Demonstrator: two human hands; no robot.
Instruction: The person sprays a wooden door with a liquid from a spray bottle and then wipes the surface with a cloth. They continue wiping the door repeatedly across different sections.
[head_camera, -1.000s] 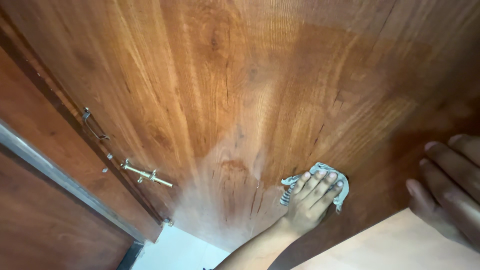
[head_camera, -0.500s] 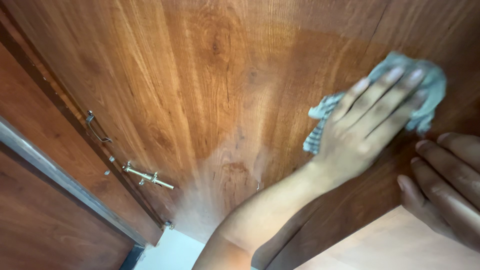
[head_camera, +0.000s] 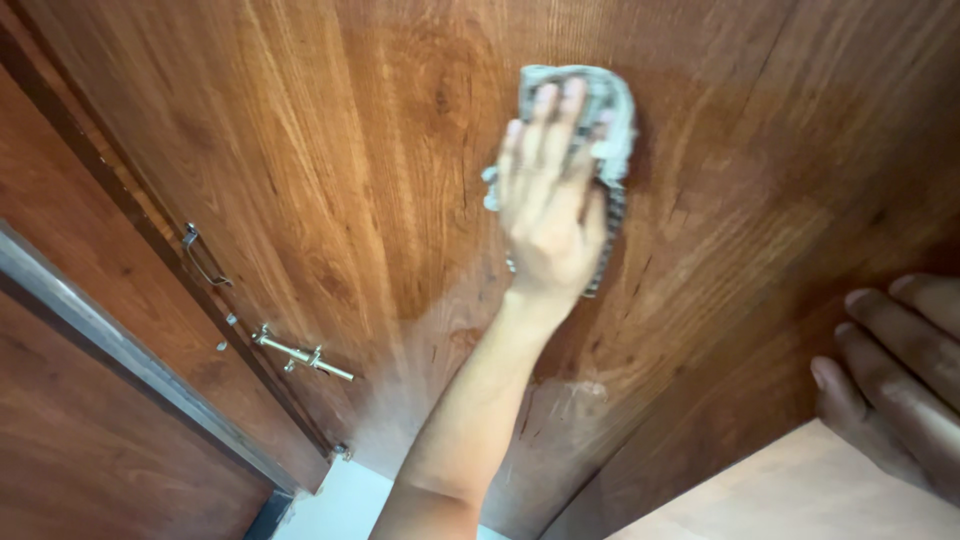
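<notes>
Where the cloth (head_camera: 600, 130) is located, in the upper centre of the frame, it is pressed flat against the wooden door (head_camera: 330, 150). It is a grey-green checked cloth, crumpled, with its edges showing above and to the right of the fingers that cover it. The left hand (head_camera: 550, 205) is laid over the cloth with the fingers extended and spread, palm toward the wood, so that the cloth is held against the surface by pressure rather than enclosed in a fist. The forearm (head_camera: 470, 400) is extended from the bottom centre of the frame up to that hand.

A paler, dull streak (head_camera: 440, 340) is visible on the door surface below and to the left of the cloth, and a small whitish smear (head_camera: 575, 390) is seen just right of the forearm.

The right hand (head_camera: 900, 370) is seen at the lower right edge of the frame. Its fingers are extended, close together, and rested against the darker wood there; nothing is gripped by it. A light-coloured flat surface (head_camera: 790, 490) is located directly below it.

At the left of the frame, a metal sliding bolt (head_camera: 300, 355) is mounted near the door edge, and a small metal handle (head_camera: 200, 255) is fitted above it. A grey metal strip (head_camera: 120, 350) is run diagonally across the lower left. A pale floor (head_camera: 340, 505) is visible at the bottom, left of the forearm.
</notes>
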